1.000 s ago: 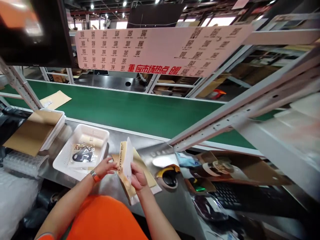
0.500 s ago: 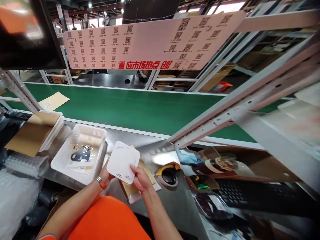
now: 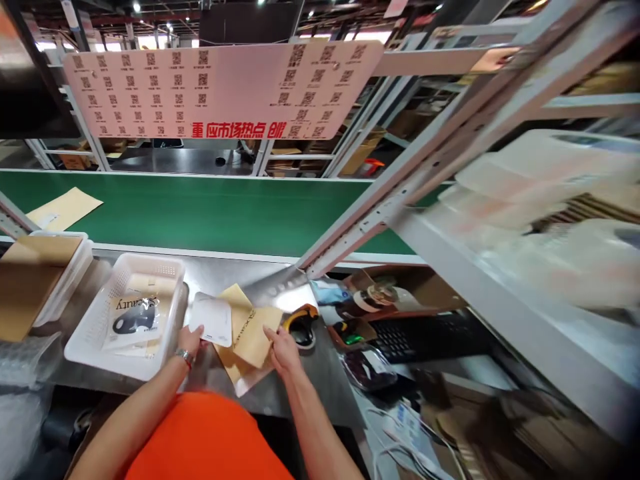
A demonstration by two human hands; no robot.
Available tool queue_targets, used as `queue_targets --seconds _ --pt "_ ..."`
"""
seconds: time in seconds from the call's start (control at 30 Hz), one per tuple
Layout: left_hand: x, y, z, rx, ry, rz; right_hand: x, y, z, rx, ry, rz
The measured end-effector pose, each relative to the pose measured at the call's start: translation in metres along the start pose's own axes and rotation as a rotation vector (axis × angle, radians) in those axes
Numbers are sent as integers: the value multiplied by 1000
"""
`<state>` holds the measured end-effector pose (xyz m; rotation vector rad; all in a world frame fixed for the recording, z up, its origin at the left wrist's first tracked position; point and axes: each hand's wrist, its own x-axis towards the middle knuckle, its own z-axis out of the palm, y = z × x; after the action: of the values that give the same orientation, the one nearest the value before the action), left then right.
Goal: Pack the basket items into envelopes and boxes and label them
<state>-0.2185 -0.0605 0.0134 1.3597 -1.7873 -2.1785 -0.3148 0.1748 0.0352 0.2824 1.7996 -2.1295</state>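
My left hand pinches the lower left edge of a white rounded-corner card. Between thumb and fingers, my right hand holds the right edge of a tan envelope with dark lettering on it. More tan packaging lies beneath the card and the envelope on the metal table. To the left, a white plastic basket contains a clear bag with a dark oval item and printed lettering.
A black and yellow tape dispenser stands just right of my right hand. Beyond the table runs a green conveyor. A slanted metal post rises at the right, near a keyboard. Cardboard covers another basket at the far left.
My right hand has let go of the white card and taken hold of the tan envelope. The card has moved left in my left hand. The camera view has turned right.
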Motion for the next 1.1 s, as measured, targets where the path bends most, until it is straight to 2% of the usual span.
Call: queue_targets --seconds 0.07,0.13,0.2,0.3,0.37,0.47,0.6,0.7,0.8,0.87,0.97,1.03,1.1 --pt "0 -4 9 71 -21 10 -2 -7 -7 -129 4 -57" --pt "-5 -6 17 141 -13 101 -5 -13 -8 -333 -13 -151" --pt "-13 -4 24 243 -41 332 -10 -17 -4 -571 -47 -270" --pt "-25 5 29 378 -201 774 -20 -17 8 -864 -170 -438" --pt "-29 14 29 413 -299 915 -27 -17 16 -963 -282 -528" --pt "-26 25 21 425 -340 888 -30 -21 20 -1003 -399 -582" --pt "-17 31 0 390 -243 805 -23 -33 3 -889 -511 -475" --pt "-12 35 -16 415 -204 776 -19 -38 -14 -757 -496 -396" --pt "-12 42 -27 511 -243 822 -17 -36 -19 -694 -462 -366" --pt "-16 48 -28 662 -319 908 -17 -32 -14 -671 -462 -387" --pt "-25 57 -18 967 -454 1022 -16 -26 0 -648 -513 -439" --pt "-30 61 -9 1134 -525 996 -16 -24 6 -638 -547 -463" --pt "-33 62 -2 1210 -547 929 -15 -25 8 -632 -556 -472"
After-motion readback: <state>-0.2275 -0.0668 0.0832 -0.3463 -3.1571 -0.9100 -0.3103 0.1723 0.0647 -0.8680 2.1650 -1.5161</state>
